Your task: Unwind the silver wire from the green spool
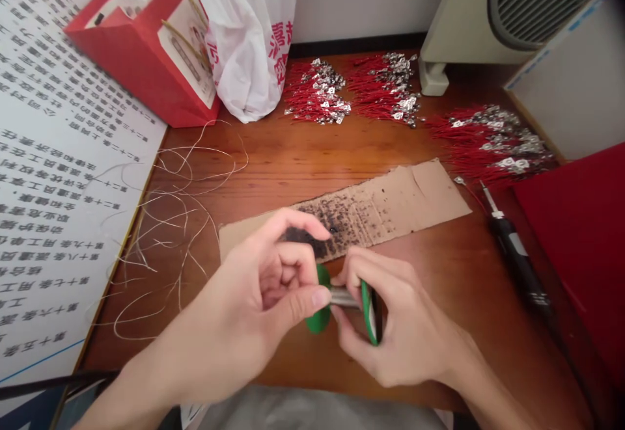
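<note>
A small spool of solder wire (346, 297) with green end discs and silvery wire round its core is held sideways between my hands, above the table's near edge. My right hand (400, 309) grips it by the right disc, fingers and thumb around the core. On the other side, my left hand (266, 293) has its thumb tip against the wound wire by the left disc, its index finger raised and bent. Any loose wire end at the thumb is too fine to make out. Behind the hands lies a strip of cardboard (415, 196) with dark burn marks.
A soldering iron (517, 264) lies at right beside a red sheet (581, 209). Bundles of red wires (317, 92) with metal tabs line the back. Loose thin wire (185, 189) curls at left, near a white plastic bag (244, 46) and a red paper bag (146, 53).
</note>
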`<state>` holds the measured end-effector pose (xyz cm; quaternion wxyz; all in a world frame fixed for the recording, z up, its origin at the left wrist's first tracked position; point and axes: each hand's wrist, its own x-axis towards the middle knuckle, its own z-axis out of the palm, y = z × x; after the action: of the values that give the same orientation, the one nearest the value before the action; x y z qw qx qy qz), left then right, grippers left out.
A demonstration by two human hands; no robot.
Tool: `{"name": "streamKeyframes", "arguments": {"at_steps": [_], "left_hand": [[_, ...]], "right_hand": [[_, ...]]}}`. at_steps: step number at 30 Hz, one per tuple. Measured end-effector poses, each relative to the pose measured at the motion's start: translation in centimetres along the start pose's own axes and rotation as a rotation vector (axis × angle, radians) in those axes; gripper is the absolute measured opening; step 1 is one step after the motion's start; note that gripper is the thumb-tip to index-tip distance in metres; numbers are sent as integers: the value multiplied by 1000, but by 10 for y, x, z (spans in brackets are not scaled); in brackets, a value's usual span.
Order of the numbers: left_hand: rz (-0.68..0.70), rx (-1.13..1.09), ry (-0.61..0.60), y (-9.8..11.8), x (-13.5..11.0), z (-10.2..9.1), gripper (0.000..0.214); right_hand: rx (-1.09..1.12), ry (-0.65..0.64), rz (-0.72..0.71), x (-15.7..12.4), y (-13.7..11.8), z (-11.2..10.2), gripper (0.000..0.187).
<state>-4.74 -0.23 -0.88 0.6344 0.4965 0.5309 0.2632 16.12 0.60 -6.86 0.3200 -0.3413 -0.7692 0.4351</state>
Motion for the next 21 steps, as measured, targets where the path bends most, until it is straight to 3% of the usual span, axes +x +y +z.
{"name": "streamKeyframes", "arguments": {"at_steps": [3, 8, 15, 18, 21], "left_hand": [[72, 52, 152, -7, -14, 14, 38], [108, -85, 348, -21, -35, 33, 38], [-219, -281, 320, -36, -34, 31, 40], [-173, -259, 266, -50, -38, 27, 30], [-86, -50, 311, -63, -45, 26, 19]], "right_hand": [[-123, 179, -155, 1, 7, 5, 34], [-279, 449, -321, -3, 11, 8, 42], [-381, 582, -389, -8, 3, 12, 46], [-392, 618, -432, -7, 0, 12, 45], [-432, 590, -409, -5, -2, 10, 44]]}}
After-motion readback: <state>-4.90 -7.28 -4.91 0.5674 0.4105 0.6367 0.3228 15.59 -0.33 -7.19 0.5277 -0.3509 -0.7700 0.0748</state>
